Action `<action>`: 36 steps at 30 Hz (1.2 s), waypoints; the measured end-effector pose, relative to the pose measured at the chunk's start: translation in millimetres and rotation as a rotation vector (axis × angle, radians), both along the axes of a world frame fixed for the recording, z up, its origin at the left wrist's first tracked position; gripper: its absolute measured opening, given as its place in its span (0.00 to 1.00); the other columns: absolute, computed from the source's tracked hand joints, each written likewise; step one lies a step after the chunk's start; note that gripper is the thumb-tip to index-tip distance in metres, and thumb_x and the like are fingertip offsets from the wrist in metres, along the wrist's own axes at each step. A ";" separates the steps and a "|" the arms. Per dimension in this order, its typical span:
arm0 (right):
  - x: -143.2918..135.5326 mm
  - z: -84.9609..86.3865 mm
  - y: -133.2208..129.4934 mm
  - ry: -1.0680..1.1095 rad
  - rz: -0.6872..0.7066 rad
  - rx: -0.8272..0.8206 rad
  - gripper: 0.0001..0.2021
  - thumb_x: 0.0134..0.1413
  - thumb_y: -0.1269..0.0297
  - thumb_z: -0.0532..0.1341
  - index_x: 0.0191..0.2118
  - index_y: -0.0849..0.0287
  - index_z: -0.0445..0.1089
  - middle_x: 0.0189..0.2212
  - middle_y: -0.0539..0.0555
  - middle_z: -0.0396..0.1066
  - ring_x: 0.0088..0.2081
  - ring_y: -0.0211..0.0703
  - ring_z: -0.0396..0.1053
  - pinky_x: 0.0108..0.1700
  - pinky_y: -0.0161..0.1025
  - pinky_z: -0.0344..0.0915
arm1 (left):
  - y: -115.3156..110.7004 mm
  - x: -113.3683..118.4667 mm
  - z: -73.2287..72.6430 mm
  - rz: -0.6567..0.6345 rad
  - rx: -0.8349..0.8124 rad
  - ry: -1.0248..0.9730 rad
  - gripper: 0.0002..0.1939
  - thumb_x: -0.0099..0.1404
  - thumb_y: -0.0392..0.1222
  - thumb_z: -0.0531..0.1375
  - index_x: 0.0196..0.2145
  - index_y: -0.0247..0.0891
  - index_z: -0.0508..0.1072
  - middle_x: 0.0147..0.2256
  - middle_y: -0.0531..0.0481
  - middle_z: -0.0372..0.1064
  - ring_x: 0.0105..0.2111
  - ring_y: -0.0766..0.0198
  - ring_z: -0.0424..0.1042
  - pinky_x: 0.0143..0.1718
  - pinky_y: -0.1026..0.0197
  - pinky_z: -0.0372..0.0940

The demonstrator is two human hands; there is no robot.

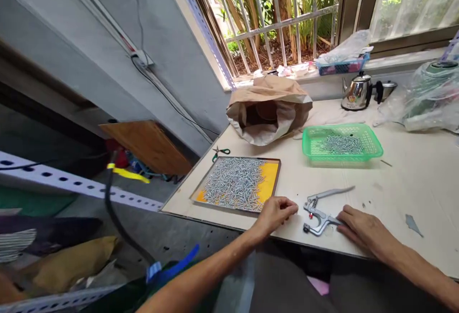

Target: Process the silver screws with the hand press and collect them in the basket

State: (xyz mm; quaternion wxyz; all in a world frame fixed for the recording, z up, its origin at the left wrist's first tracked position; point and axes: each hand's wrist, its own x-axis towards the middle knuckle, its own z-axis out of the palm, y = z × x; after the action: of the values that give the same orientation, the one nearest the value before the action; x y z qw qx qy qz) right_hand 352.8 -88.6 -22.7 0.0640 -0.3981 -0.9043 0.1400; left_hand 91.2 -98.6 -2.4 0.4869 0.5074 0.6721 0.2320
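Observation:
My left hand [276, 215] is at the right front corner of the shallow tray [277, 179], thumb and fingers pinched together. Whatever the fingertips hold, if anything, is too small to make out. Many small silvery metal pieces [233, 184], like short screws or pins, cover most of the tray's yellow bottom. Close to the table's front edge, my right hand [364, 229] is closed round the lower handle of the snap pliers [322, 220]. The pliers lie on the table with their jaws apart, facing my left hand, and their upper handle points right.
Behind the pliers stands a green plastic basket [308, 150] with more silvery pieces. Small scissors [220, 152] lie behind the tray, near an open brown paper bag [268, 107]. A metal kettle [358, 93] and a plastic-wrapped bundle [426, 95] stand at the back right.

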 end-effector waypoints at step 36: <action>-14.3 16.4 1.4 -0.221 0.092 -0.044 0.05 0.59 0.67 0.52 0.34 0.55 0.65 0.33 0.51 0.67 0.31 0.40 0.66 0.27 0.37 0.54 | -14.2 30.5 -19.1 -0.117 -0.295 0.044 0.11 0.48 0.45 0.60 0.18 0.32 0.70 0.13 0.58 0.59 0.15 0.71 0.58 0.19 0.67 0.58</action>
State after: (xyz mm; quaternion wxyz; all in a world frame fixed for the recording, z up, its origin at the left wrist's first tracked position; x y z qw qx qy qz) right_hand 338.4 -87.2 -6.3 -0.0515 -0.3704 -0.9199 0.1178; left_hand 121.7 -112.8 -21.5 0.5539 0.4738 0.6785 0.0908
